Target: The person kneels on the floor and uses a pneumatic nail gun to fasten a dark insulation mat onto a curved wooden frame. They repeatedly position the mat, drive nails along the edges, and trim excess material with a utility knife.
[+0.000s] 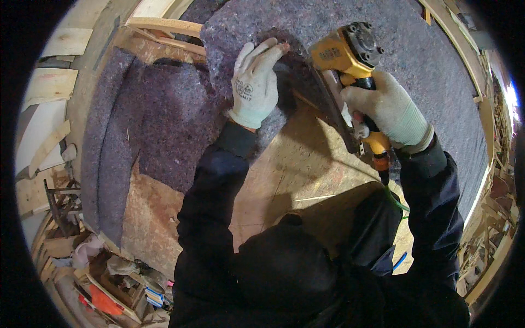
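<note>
This looks to me like a workshop, one for upholstery or woodwork. Grey-purple felt (pixel 175 104) covers much of the work, with bare wooden frame rails (pixel 167 25) showing at the far left. There's a yellow power tool (pixel 342 54) with a green hose (pixel 403 205) in use, boards (pixel 50 85) along the left, and scrap wood (pixel 492 240) heaped on the right.

pale flat wooden boards (pixel 52 86) laid along the left edge, thin brown wood scraps (pixel 489 235) strewn at right, bright white light (pixel 512 95) seen above them
</note>
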Action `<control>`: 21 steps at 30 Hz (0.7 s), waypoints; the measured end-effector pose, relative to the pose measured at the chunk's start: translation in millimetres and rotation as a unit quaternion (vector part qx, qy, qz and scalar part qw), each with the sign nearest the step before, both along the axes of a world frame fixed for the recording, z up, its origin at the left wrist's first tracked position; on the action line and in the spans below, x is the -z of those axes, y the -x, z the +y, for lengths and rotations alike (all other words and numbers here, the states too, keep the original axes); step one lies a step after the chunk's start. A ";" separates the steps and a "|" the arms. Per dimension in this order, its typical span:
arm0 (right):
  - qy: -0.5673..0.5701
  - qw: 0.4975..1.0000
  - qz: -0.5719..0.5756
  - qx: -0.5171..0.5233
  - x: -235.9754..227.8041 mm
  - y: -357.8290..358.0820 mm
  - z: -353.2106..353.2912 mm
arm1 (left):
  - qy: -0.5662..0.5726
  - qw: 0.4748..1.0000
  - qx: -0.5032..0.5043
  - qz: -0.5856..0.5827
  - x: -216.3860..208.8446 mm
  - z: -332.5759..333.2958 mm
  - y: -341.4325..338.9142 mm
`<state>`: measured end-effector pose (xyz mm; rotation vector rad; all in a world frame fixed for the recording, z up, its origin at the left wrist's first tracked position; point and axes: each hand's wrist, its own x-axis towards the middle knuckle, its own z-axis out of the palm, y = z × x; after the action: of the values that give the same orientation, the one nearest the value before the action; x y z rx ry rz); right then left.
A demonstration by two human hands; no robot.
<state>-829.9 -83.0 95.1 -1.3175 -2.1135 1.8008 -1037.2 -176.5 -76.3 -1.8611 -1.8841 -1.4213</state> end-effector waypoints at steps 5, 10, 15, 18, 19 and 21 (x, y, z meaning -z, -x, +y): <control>0.089 0.994 -0.067 -0.016 -10.3 -15.6 3.6 | 0.031 0.999 -0.019 0.009 2.9 0.0 0.1; 0.123 0.992 -0.030 0.025 -16.0 -77.7 -43.5 | 0.001 1.000 -0.022 0.011 3.8 2.3 -2.3; 0.207 0.972 -0.088 0.068 28.1 -142.2 -102.3 | 0.011 0.998 -0.033 0.050 2.2 0.2 -6.8; 0.233 0.961 -0.135 0.054 39.4 -168.2 -124.9 | 0.039 0.992 -0.064 0.099 -5.5 -1.1 -13.9; 0.252 0.964 -0.065 0.063 39.8 -175.4 -129.2 | 0.047 0.990 -0.074 0.107 -10.2 -2.0 -19.5; 0.278 0.955 -0.013 0.104 36.1 -190.3 -135.6 | 0.068 0.985 -0.111 0.113 -23.3 -7.3 -40.1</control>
<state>-639.6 -218.7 59.0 -1.5992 -1.4451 2.3811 -997.1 -183.8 -52.9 -1.7186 -2.0399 -0.9919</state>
